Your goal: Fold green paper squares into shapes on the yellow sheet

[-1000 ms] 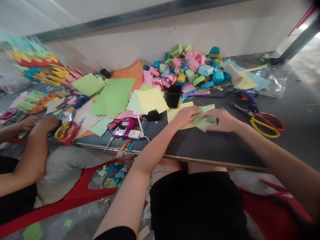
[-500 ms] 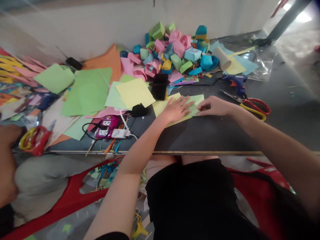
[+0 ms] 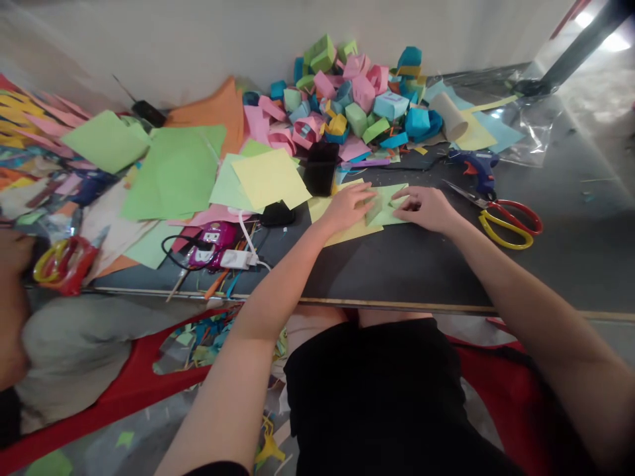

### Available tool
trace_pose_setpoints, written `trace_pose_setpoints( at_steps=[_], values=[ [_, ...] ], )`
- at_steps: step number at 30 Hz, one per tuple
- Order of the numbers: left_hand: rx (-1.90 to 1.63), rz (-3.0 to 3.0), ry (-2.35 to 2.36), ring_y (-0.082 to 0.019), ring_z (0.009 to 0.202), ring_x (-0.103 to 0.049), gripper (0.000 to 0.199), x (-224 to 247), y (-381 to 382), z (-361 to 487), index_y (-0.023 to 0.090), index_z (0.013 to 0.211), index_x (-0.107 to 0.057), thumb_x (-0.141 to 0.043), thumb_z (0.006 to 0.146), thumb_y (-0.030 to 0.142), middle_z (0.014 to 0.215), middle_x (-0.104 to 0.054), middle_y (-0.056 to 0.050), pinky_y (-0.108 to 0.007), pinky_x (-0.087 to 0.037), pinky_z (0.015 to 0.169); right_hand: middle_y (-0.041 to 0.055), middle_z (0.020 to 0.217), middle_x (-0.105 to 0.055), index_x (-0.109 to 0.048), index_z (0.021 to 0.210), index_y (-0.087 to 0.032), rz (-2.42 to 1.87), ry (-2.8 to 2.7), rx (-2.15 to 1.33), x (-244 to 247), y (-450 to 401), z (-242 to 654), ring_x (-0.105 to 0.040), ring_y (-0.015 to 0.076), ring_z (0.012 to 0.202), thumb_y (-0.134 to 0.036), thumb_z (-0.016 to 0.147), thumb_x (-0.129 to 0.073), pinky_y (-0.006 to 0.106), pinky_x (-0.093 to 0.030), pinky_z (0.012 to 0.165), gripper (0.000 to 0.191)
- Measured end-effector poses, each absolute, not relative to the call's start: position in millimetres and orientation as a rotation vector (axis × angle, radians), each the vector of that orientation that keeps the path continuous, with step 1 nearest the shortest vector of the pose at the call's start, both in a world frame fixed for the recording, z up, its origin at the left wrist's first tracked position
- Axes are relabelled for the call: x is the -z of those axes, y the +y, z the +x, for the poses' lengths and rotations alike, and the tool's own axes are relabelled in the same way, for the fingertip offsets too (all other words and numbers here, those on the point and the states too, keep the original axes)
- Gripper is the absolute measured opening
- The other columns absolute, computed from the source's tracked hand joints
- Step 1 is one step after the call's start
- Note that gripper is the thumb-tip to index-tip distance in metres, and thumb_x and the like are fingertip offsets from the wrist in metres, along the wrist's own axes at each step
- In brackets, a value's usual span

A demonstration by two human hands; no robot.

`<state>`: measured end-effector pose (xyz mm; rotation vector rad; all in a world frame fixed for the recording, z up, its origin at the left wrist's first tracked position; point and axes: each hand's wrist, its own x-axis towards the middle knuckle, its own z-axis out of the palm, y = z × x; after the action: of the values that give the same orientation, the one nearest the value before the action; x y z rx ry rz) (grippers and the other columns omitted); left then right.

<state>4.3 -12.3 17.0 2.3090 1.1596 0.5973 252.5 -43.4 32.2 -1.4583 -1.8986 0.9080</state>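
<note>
A light green sheet of paper, folded at its right side, lies on the table between my hands. Under its left part is a yellow sheet. My left hand rests on the left part of the papers, its fingers pointing right and lying over them. At the right edge of the green paper, my right hand has thumb and fingers closed on a folded flap. Just beyond the papers lies a black phone.
Scissors with red and yellow handles and a blue glue gun lie to the right. Folded paper pieces are heaped at the back. Green sheets and a pink power strip are on the left, near another person's arm.
My left hand's spread fingers have drawn together and back leftward, baring more of the green paper. My right hand has shifted slightly, and a fold now shows at its fingertips. The view has moved slightly.
</note>
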Motion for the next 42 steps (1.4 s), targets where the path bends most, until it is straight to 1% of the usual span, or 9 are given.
trace_pose_setpoints(
  at_steps=[3, 5, 9, 12, 18, 22, 28, 35, 42],
  values=[
    [-0.723, 2.202, 1.109, -0.024, 0.118, -0.070, 0.031, -21, -12, -1, 0.024, 0.121, -0.079, -0.068, 0.097, 0.039, 0.126, -0.077, -0.010, -0.040, -0.052, 0.107, 0.0068, 0.078, -0.079, -0.075, 0.111, -0.020, -1.475, -1.867, -0.888, -33, -44, 253, -0.073, 0.0258, 0.076, -0.052, 0.070, -0.086, 0.043, -0.058, 0.083, 0.053],
    [-0.700, 2.188, 1.063, -0.021, 0.097, -0.073, 0.028, -22, -14, -1, 0.023, 0.111, -0.082, -0.073, 0.093, 0.042, 0.104, -0.081, -0.008, -0.035, -0.056, 0.094, 0.0072, 0.079, -0.080, -0.074, 0.113, -0.020, -1.478, -1.862, -0.846, -33, -43, 255, -0.074, 0.0263, 0.077, -0.052, 0.070, -0.087, 0.043, -0.058, 0.084, 0.055],
    [-0.636, 2.357, 0.972, -0.022, 0.088, -0.069, 0.026, -20, -15, 2, 0.024, 0.099, -0.084, -0.079, 0.087, 0.046, 0.082, -0.078, -0.005, -0.037, -0.054, 0.090, 0.0073, 0.079, -0.079, -0.074, 0.110, -0.020, -1.456, -1.858, -0.855, -29, -40, 255, -0.073, 0.0248, 0.074, -0.052, 0.070, -0.086, 0.039, -0.057, 0.077, 0.053],
    [-0.632, 2.481, 0.938, -0.024, 0.095, -0.069, 0.031, -17, -14, 2, 0.024, 0.111, -0.082, -0.071, 0.095, 0.048, 0.090, -0.079, -0.007, -0.041, -0.054, 0.092, 0.0055, 0.078, -0.078, -0.073, 0.107, -0.020, -1.452, -1.848, -0.835, -26, -41, 252, -0.070, 0.0211, 0.069, -0.046, 0.071, -0.084, 0.036, -0.056, 0.072, 0.046],
    [-0.645, 2.711, 0.840, -0.027, 0.117, -0.067, 0.035, -13, -20, 7, 0.023, 0.119, -0.079, -0.051, 0.107, 0.039, 0.127, -0.075, -0.012, -0.047, -0.052, 0.102, 0.0035, 0.078, -0.076, -0.072, 0.106, -0.021, -1.470, -1.840, -0.697, -23, -49, 245, -0.065, 0.0173, 0.066, -0.029, 0.074, -0.077, 0.035, -0.055, 0.072, 0.033],
    [-0.601, 2.747, 0.891, -0.026, 0.117, -0.067, 0.034, -15, -24, 10, 0.022, 0.123, -0.077, -0.049, 0.107, 0.032, 0.127, -0.075, -0.012, -0.047, -0.053, 0.103, 0.0062, 0.090, -0.079, -0.074, 0.110, -0.021, -1.399, -1.924, -0.636, -26, -44, 257, -0.067, 0.0197, 0.071, -0.027, 0.078, -0.070, 0.038, -0.056, 0.074, 0.033],
    [-0.552, 2.787, 0.920, -0.024, 0.123, -0.064, 0.038, -15, -22, 9, 0.026, 0.126, -0.076, -0.048, 0.103, 0.017, 0.131, -0.074, -0.009, -0.044, -0.051, 0.103, 0.0045, 0.122, -0.080, -0.081, 0.106, -0.029, -1.100, -2.324, -0.406, -30, -30, 286, -0.071, 0.0294, 0.113, -0.032, 0.090, -0.061, 0.051, -0.051, 0.107, 0.026],
    [-0.796, 2.710, 1.078, -0.023, 0.102, -0.068, 0.025, -18, -26, 11, 0.023, 0.101, -0.083, -0.058, 0.099, 0.021, 0.104, -0.080, -0.008, -0.044, -0.052, 0.096, 0.0060, 0.123, -0.080, -0.081, 0.120, -0.028, -1.195, -2.329, -0.355, -24, -35, 275, -0.073, 0.0316, 0.113, -0.043, 0.092, -0.068, 0.051, -0.054, 0.103, 0.034],
    [-0.683, 2.777, 0.939, -0.023, 0.104, -0.074, 0.024, -10, -23, 13, 0.025, 0.108, -0.082, -0.061, 0.102, 0.035, 0.111, -0.082, -0.005, -0.040, -0.055, 0.093, 0.0097, 0.114, -0.082, -0.083, 0.107, -0.024, -1.278, -2.216, -0.291, -14, -36, 263, -0.073, 0.0349, 0.113, -0.042, 0.088, -0.073, 0.054, -0.052, 0.104, 0.028]
  ],
)
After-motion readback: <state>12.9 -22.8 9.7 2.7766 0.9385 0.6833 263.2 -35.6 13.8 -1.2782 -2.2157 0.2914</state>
